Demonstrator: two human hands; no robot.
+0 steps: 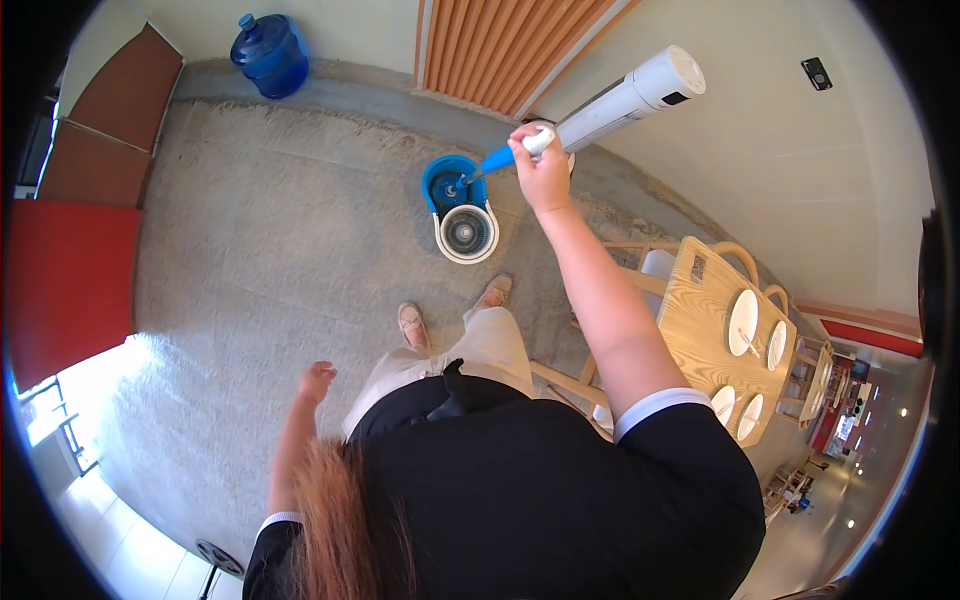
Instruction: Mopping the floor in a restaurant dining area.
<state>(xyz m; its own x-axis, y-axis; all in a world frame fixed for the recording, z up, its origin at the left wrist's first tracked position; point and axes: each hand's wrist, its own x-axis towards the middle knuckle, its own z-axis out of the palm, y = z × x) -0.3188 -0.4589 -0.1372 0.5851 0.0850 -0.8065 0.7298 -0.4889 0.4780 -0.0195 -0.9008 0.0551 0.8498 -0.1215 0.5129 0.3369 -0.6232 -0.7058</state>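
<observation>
My right hand [540, 180] is raised and wrapped round the white-topped end of a mop handle [496, 160]. The handle's blue pole slants down and left into the blue bucket [437, 165], where the mop's lower end sits; its head is hard to make out. On the bucket's near side is a spin basket [466, 231] with a white rim and a dark, slotted inside. It stands on the floor just ahead of my feet. My left hand [318, 377] hangs low at my side, loosely curled with the fingers apart, holding nothing.
A tall white floor-standing unit [630, 100] rises beside the wall behind my right hand. To the right stands a wooden table [690, 330] with several white plates and chairs. A blue water jug [270, 58] sits by the far wall; a red panel [72, 285] is at left.
</observation>
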